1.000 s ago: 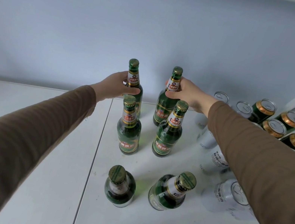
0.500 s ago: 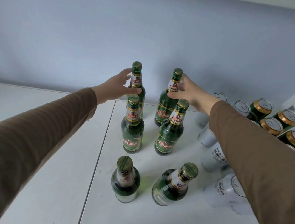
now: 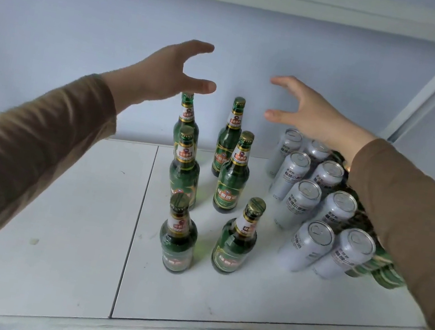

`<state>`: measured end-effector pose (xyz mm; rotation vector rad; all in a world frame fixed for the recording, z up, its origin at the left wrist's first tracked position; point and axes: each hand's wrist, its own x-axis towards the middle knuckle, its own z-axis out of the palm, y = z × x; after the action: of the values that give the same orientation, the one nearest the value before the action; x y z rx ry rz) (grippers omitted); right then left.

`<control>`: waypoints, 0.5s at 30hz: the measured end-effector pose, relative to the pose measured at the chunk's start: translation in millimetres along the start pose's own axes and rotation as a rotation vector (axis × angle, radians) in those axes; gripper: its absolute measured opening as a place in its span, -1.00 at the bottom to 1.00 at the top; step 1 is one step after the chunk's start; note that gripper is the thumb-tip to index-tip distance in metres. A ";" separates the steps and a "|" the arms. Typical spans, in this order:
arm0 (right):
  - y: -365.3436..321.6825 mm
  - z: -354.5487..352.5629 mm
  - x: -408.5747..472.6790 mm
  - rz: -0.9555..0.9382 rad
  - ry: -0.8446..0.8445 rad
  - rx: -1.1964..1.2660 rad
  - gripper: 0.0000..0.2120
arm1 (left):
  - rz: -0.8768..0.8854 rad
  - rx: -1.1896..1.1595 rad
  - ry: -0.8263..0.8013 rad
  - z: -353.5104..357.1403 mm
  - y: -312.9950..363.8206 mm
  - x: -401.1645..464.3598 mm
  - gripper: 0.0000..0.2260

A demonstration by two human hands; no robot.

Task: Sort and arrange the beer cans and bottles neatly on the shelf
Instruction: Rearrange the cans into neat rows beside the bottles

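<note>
Both hands hang in the air above a white shelf (image 3: 60,224), fingers spread and holding nothing — the left hand (image 3: 165,74) just over the cap of the back-left bottle (image 3: 186,118), the right hand (image 3: 310,111) above the cans. Six green beer bottles stand upright in two columns of three: behind, the back-right bottle (image 3: 228,140); in the middle, a pair (image 3: 232,179); in front, another pair (image 3: 236,241). Beside them on the right stand silver cans (image 3: 309,248) in rows — green cans (image 3: 386,273) lie partly hidden behind a brown sleeve (image 3: 410,216).
</note>
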<state>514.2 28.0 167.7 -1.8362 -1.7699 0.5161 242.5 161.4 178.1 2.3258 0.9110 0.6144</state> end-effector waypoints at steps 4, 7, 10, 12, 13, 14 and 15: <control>-1.2 -27.8 -42.3 -0.030 -0.010 -0.071 -0.30 | 0.086 0.058 -0.113 9.8 56.5 -16.7 -0.34; 9.4 -47.0 -76.8 -0.050 -0.045 -0.088 -0.30 | 0.121 0.098 -0.194 27.4 94.3 -29.7 -0.34; 28.0 -65.0 -113.6 -0.065 -0.080 -0.138 -0.29 | 0.143 0.138 -0.256 52.8 130.3 -42.4 -0.35; 43.7 -76.5 -139.2 -0.073 -0.101 -0.168 -0.27 | 0.151 0.169 -0.279 74.3 155.6 -51.8 -0.35; 52.4 -81.4 -152.0 -0.072 -0.106 -0.185 -0.26 | 0.146 0.184 -0.287 86.2 167.2 -56.7 -0.35; 63.2 -85.6 -164.0 -0.069 -0.109 -0.201 -0.26 | 0.135 0.196 -0.294 98.8 178.3 -61.6 -0.34; 75.1 -89.1 -174.9 -0.069 -0.114 -0.216 -0.26 | 0.119 0.204 -0.302 111.9 188.0 -66.0 -0.34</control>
<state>616.0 -155.6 175.9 -1.9137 -2.0259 0.4242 351.3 -38.0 203.0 2.5784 0.7268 0.2127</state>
